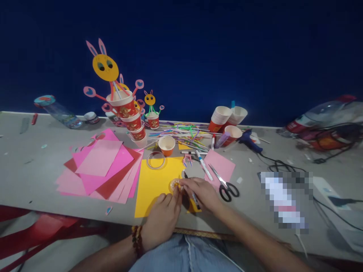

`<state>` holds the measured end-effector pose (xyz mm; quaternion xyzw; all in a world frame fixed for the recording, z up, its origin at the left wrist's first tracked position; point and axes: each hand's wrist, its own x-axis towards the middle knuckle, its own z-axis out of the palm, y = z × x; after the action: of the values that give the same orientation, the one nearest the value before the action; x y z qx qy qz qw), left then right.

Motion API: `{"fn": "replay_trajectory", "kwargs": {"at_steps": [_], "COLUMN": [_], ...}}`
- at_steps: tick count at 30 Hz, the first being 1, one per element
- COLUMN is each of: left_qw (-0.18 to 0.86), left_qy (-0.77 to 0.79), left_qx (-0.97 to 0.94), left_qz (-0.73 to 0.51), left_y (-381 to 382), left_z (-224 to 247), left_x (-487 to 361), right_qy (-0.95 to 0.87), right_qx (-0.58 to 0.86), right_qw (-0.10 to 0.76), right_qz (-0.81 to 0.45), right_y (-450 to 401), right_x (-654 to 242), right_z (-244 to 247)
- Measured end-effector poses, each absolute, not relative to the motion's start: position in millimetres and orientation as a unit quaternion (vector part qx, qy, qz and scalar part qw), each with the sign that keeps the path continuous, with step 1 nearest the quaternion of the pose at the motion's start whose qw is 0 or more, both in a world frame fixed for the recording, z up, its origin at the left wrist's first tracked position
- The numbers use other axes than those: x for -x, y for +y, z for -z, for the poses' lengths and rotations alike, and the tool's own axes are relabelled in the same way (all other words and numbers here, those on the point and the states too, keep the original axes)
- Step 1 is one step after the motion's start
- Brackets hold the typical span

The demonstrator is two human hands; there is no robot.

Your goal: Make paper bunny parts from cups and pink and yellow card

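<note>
On the yellow paper sheet (154, 185), my left hand (163, 215) has its fingers pressed together at a small pale round piece (174, 183). My right hand (202, 192) meets it from the right, fingertips pinched at the same piece; what they grip is hidden. A dark marker (195, 200) runs beneath or through the right hand; I cannot tell whether it is held. Just beyond the hands lie small pink ear cutouts (187, 160). A roll of clear tape (155, 160) rests on the sheet's far edge. Black-handled scissors (225, 185) lie right of my right hand, partly over pink paper (219, 166).
Pink and red sheets (99, 158) are piled at left. Stacked cups with a yellow rabbit figure (105, 68) stand behind them. Colourful pipe cleaners (181, 132), a paper cup (166, 145) and more cups (219, 118) line the back. A blue glue gun (251, 141) trails its cord rightward.
</note>
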<state>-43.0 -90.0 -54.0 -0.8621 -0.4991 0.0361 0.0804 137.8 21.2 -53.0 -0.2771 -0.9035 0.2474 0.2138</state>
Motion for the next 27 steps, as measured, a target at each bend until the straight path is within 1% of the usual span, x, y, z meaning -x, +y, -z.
{"fn": "replay_trajectory", "kwargs": {"at_steps": [3, 5, 7, 10, 17, 20, 27], "left_qw": [0.084, 0.084, 0.075, 0.070, 0.079, 0.076, 0.089], "left_qy": [-0.503, -0.516, -0.526, -0.534, -0.538, -0.534, -0.541], "left_qx": [0.856, 0.846, 0.839, 0.831, 0.823, 0.826, 0.824], "left_qz": [-0.082, -0.102, -0.119, -0.138, -0.162, -0.162, -0.141], "left_y": [-91.8, -92.0, -91.6, -90.7, -90.9, -90.8, -93.1], "left_z": [53.0, 51.6, 49.2, 45.1, 41.7, 41.5, 44.5], "left_x": [36.9, 32.5, 28.8, 25.0, 21.9, 22.0, 23.2], "right_qy": [-0.877, -0.866, -0.877, -0.926, -0.949, -0.949, -0.941], "right_qx": [0.248, 0.251, 0.245, 0.175, 0.056, 0.025, 0.013], "right_qw": [0.241, 0.228, 0.162, 0.042, -0.089, -0.109, -0.125], "right_qz": [-0.333, -0.367, -0.380, -0.332, -0.296, -0.293, -0.314], "right_y": [38.4, 51.9, 63.7, 74.7, 77.7, 78.8, 82.3], "right_x": [-133.0, -122.5, -105.6, -73.9, -25.6, -23.2, -27.5], "right_z": [35.3, 20.6, 7.9, -1.7, 4.9, 7.9, 11.3]}}
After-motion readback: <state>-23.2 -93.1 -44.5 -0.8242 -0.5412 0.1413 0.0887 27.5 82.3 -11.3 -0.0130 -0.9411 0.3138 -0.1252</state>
